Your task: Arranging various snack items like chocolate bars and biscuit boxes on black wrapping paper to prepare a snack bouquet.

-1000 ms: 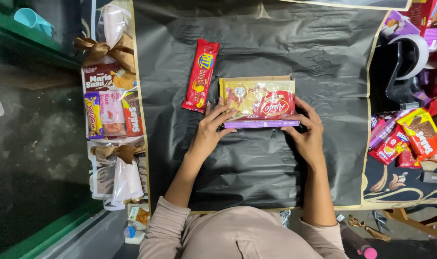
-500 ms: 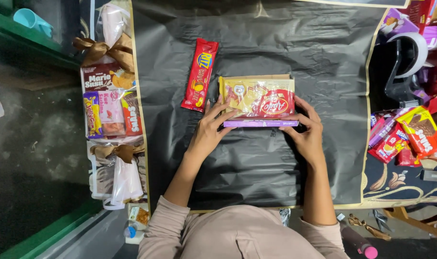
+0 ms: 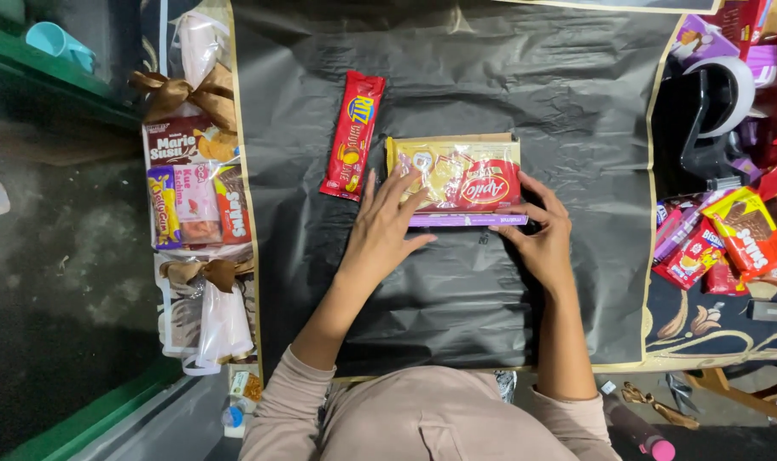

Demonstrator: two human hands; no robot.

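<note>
Yellow-red snack packet [image 3: 465,175], long axis three-to-nine o'clock, lies at twelve o'clock from both hands; left hand [image 3: 387,226] rests flat on it, right hand [image 3: 538,230] grips its right end.

A black sheet [image 3: 456,77] covers a patterned mat [image 3: 712,329] on the floor. Left lies dark, stained concrete [image 3: 55,248] edged by a green ledge [image 3: 90,418]. Light is dim.

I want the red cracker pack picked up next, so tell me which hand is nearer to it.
Left. The left hand rests on the yellow snack pack, just beside the red cracker pack. The right hand is at the stack's far side.
</note>
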